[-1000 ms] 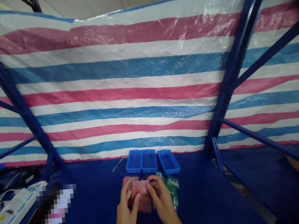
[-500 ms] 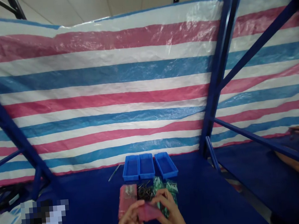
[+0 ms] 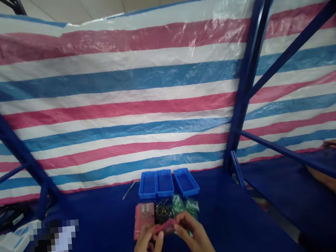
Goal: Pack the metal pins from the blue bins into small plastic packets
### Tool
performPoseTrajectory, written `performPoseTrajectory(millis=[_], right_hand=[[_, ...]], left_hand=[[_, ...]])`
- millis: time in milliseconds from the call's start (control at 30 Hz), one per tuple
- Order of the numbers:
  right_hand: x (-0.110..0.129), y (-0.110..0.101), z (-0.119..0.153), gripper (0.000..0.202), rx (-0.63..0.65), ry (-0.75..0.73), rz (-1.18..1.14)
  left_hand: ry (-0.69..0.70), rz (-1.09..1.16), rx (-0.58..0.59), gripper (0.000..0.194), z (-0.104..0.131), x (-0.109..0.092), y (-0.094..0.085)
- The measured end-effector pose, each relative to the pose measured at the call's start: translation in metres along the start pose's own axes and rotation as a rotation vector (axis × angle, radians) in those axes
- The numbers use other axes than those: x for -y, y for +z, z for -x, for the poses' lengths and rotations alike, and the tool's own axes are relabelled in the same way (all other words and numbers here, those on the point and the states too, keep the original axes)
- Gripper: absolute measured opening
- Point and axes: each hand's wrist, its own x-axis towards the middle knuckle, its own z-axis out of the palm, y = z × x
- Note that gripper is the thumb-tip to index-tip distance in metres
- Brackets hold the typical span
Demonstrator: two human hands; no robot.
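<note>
Between my two hands is a small pink plastic bag (image 3: 167,224), pinched at both ends and partly covered by the fingers. My left hand (image 3: 146,245) grips its left side with thumb and fingers. On the right side my right hand (image 3: 194,234) closes on the edge. Just behind the left hand lies a stack of pink bags (image 3: 142,218) with a clear packet on top. A loose pile of dark screws or pins (image 3: 162,211) sits beyond the held bag. Green plastic packets (image 3: 178,203) lie beside the pile, partly hidden by my right hand.
Three blue trays (image 3: 163,183) stand in a row behind the piles, with a thin pen-like stick (image 3: 129,190) to their left. Blue metal posts (image 3: 241,97) frame the table (image 3: 236,221). Another person's arm (image 3: 332,185) reaches in at the right. A white power strip (image 3: 16,246) lies at left.
The pink bag, earlier spread flatter between my hands, now looks narrower and more folded. My right thumb has shifted up towards its edge. The view has tilted slightly.
</note>
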Motion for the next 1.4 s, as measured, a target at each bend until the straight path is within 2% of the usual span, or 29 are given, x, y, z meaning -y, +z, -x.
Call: performPoseTrajectory(millis=[100,200,267,367,433,567,667,800,867,967,1033,1133,1267,1333,1400], right_hand=[[0.011,-0.002,0.002,0.028,0.014,-0.005,0.038],[0.015,-0.001,0.004,0.024,-0.03,-0.025,0.019],[0.015,-0.001,0.005,0.023,-0.074,-0.044,-0.006],[0.015,-0.005,0.005,0.02,-0.097,-0.072,0.034],[0.016,-0.009,0.005,0.021,-0.037,-0.075,0.105],[0.018,-0.018,0.002,0.031,0.083,-0.168,0.27],[0.019,-0.02,0.0,0.033,0.084,-0.248,0.39],[0.019,-0.017,-0.004,0.015,0.031,-0.222,0.371],[0.018,-0.013,-0.006,0.016,-0.035,-0.128,0.266],[0.015,-0.006,-0.009,0.028,-0.123,0.037,0.042],[0.012,-0.003,-0.01,0.032,-0.144,0.131,-0.091],[0.01,0.001,-0.009,0.034,-0.135,0.277,-0.269],[0.009,0.001,-0.006,0.037,-0.082,0.421,-0.437],[0.01,0.0,-0.005,0.041,-0.064,0.457,-0.448],[0.01,-0.002,-0.005,0.046,-0.066,0.481,-0.418]], left_hand=[[0.063,-0.017,-0.024,0.044,-0.003,-0.012,-0.007],[0.005,-0.002,0.014,0.04,-0.005,-0.017,-0.01],[-0.049,0.049,0.012,0.041,-0.006,-0.02,-0.009],[-0.053,0.219,-0.026,0.057,-0.009,-0.026,-0.006],[-0.093,0.3,-0.036,0.064,-0.011,-0.029,-0.004],[-0.163,0.414,-0.019,0.051,-0.015,-0.03,-0.002],[-0.224,0.436,0.017,0.047,-0.017,-0.029,-0.001],[-0.264,0.353,0.059,0.05,-0.018,-0.027,-0.004],[-0.212,0.225,0.094,0.043,-0.018,-0.024,-0.007],[-0.066,0.05,0.151,0.033,-0.015,-0.02,-0.01],[0.024,0.032,0.197,0.04,-0.013,-0.018,-0.009],[0.177,-0.054,0.227,0.061,-0.011,-0.02,-0.008],[0.32,-0.223,0.203,0.069,-0.013,-0.025,-0.009],[0.383,-0.237,0.186,0.067,-0.015,-0.027,-0.011],[0.427,-0.215,0.214,0.051,-0.016,-0.028,-0.011]])
